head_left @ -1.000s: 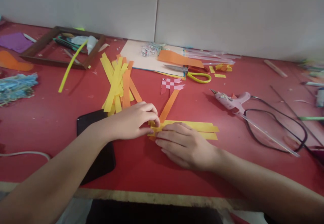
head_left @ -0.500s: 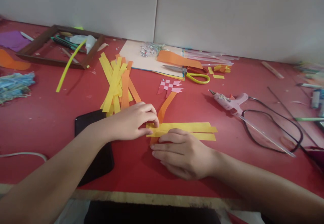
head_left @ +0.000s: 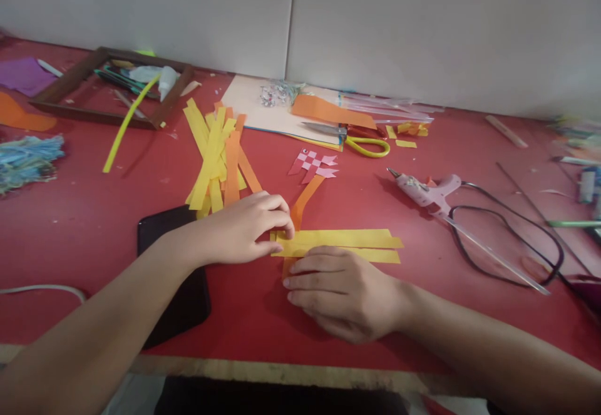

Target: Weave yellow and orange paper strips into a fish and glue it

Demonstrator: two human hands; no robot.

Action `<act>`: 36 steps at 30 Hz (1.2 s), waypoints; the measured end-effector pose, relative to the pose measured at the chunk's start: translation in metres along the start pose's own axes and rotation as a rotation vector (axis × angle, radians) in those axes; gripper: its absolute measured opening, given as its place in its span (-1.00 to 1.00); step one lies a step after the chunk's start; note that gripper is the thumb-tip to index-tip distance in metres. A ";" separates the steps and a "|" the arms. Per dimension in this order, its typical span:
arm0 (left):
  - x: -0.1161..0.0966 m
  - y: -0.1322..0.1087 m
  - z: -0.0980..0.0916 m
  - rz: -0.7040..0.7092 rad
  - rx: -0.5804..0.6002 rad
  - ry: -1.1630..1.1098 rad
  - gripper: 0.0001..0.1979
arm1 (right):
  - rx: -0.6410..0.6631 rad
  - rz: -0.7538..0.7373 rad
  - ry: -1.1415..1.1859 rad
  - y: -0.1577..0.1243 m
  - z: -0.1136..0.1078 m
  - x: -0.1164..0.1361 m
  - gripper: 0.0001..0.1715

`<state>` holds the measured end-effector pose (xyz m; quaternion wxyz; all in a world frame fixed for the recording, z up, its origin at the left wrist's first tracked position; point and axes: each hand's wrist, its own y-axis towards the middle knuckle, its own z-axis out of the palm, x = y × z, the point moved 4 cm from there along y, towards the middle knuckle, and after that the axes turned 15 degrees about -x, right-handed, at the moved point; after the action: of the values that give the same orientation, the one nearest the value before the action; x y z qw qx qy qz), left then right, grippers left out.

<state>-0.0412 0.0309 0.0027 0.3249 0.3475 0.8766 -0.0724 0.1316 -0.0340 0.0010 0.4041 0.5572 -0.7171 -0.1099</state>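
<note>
Two yellow paper strips (head_left: pixel 347 238) lie side by side across the red table, with an orange paper strip (head_left: pixel 305 199) crossing them near their left ends. My left hand (head_left: pixel 251 224) is closed at those left ends, fingertips and thumb pressing the yellow paper. Below the crossing, my right hand (head_left: pixel 338 293) has its fingers together on the lower end of the orange strip, which they partly hide. The orange strip's upper end touches or lies by a pink checkered woven paper fish (head_left: pixel 312 163).
Loose yellow and orange strips (head_left: pixel 213 158) lie behind my left forearm, above a black phone-like slab (head_left: pixel 181 305). Yellow-handled scissors (head_left: pixel 369 146) rest at the back. A pink glue gun (head_left: pixel 427 193) with a looped cable lies right. A wooden frame (head_left: pixel 157 121) holds tools.
My right hand has shifted slightly down and right, and the orange strip's lower end has moved with it. The paper fish has tilted and slid a little. My left hand has stayed in place.
</note>
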 end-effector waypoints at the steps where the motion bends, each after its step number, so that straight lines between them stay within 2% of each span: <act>1: 0.000 0.000 0.000 -0.004 0.002 0.001 -0.89 | -0.003 0.005 0.020 0.000 0.000 0.001 -0.69; 3: 0.000 0.000 0.000 -0.010 0.006 0.008 -0.90 | -0.039 0.000 0.056 0.002 -0.004 0.002 -0.69; 6: 0.000 0.000 0.000 -0.006 0.012 0.013 -0.90 | -0.175 0.060 -0.019 0.007 -0.022 -0.010 -0.70; 10: 0.001 -0.001 0.000 -0.008 0.016 0.009 -0.87 | -0.319 0.377 -0.436 0.015 -0.056 -0.061 -0.75; 12: 0.001 -0.001 0.000 -0.007 0.013 0.004 -0.87 | -0.261 0.442 -0.541 0.021 -0.064 -0.088 -0.71; 17: -0.002 0.000 -0.001 -0.006 0.019 0.010 -0.92 | -0.053 0.535 -0.548 0.042 -0.059 -0.143 -0.59; 21: -0.005 -0.001 -0.003 -0.003 0.023 0.026 -0.93 | -0.038 0.402 -0.613 0.057 -0.056 -0.162 -0.60; 24: -0.005 -0.003 -0.004 -0.017 0.021 0.017 -0.90 | -0.129 0.277 -0.629 0.062 -0.057 -0.153 -0.65; 27: -0.002 -0.003 -0.006 -0.068 -0.027 0.007 -0.84 | -0.221 0.261 -0.572 0.057 -0.056 -0.122 -0.78; 30: 0.004 -0.003 -0.007 -0.139 -0.083 0.071 -0.91 | -0.216 0.415 -0.522 0.045 -0.051 -0.090 -0.85; 33: 0.007 -0.003 -0.005 -0.151 -0.061 0.118 -0.89 | -0.138 0.660 -0.515 0.031 -0.044 -0.077 -0.92; 36: 0.007 -0.004 -0.004 -0.140 -0.055 0.136 -0.89 | -0.122 0.644 -0.494 0.027 -0.036 -0.075 -0.84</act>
<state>-0.0497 0.0336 0.0009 0.2681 0.2802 0.9205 -0.0470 0.1422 0.0529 0.0065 0.2655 0.2361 -0.9226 -0.1506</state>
